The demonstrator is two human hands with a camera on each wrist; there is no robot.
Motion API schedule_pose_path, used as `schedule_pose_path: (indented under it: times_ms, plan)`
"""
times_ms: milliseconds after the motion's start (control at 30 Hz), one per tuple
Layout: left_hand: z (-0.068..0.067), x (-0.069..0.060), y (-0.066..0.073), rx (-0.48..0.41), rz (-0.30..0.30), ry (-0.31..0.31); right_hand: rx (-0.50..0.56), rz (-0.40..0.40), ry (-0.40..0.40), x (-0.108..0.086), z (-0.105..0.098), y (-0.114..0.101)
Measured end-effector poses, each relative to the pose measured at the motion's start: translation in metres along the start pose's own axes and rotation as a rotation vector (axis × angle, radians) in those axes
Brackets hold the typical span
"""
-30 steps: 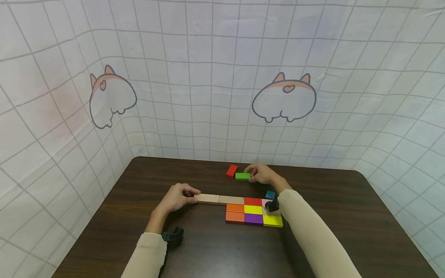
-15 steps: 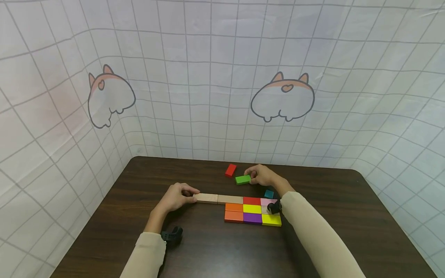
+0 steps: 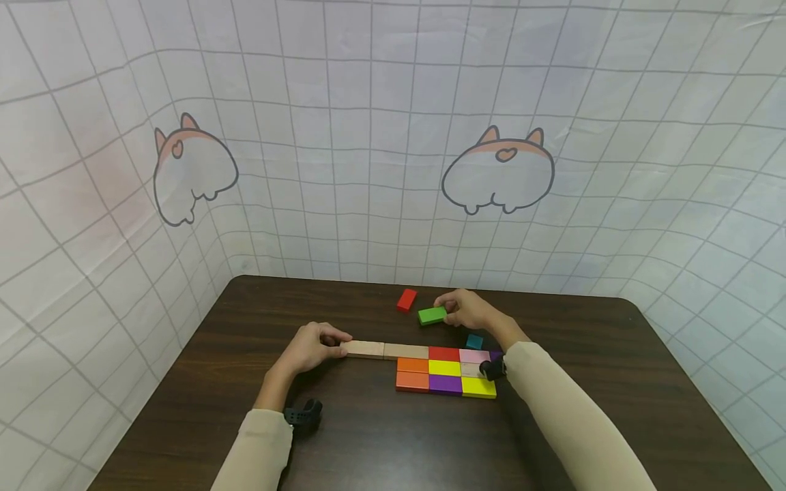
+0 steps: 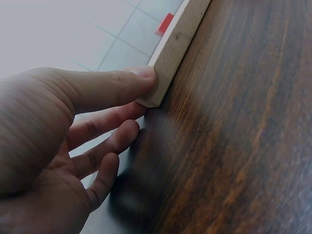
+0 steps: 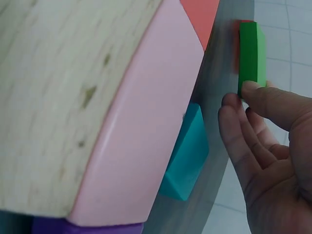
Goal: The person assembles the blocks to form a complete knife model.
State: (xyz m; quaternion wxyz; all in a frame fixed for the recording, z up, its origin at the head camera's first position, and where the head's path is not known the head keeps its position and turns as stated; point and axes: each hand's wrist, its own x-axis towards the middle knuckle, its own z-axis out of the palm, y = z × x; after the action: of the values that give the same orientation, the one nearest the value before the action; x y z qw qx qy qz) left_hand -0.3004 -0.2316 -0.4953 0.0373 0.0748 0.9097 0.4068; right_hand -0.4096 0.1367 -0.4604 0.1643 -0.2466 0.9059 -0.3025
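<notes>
A green block (image 3: 432, 316) has shifted nearer, away from the far red block (image 3: 406, 300), pinched by the right hand's (image 3: 468, 310) fingers over the bench (image 3: 368, 436); left-hand (image 3: 310, 348) fingers pinch the leftmost wooden block (image 3: 364, 349).

block cluster (image 3: 445, 385) on tabletop (image 3: 368, 443), block pair (image 3: 405, 352) at its rear left, left hand (image 3: 310, 349) at pair's left end, lone block (image 3: 474, 341) behind cluster, right hand (image 3: 469, 311) beyond, gripped block (image 3: 432, 316) at its left, loose block (image 3: 406, 300) farther left

Both hands (image 3: 307, 349) (image 3: 469, 310) pinch, arms (image 3: 258, 447) (image 3: 571, 402) extended forward.
</notes>
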Motion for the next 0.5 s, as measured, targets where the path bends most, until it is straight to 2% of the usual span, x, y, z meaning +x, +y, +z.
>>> schedule_pose_path:
  times_ms: [233,500]
  plan:
    - [0.001,0.0,-0.001,0.002,0.007,0.0,0.042,-0.004,0.008,-0.006,-0.002,0.003]
    - [0.0,0.001,-0.002,-0.003,0.013,-0.005,0.046,-0.032,0.014,-0.019,-0.007,-0.009]
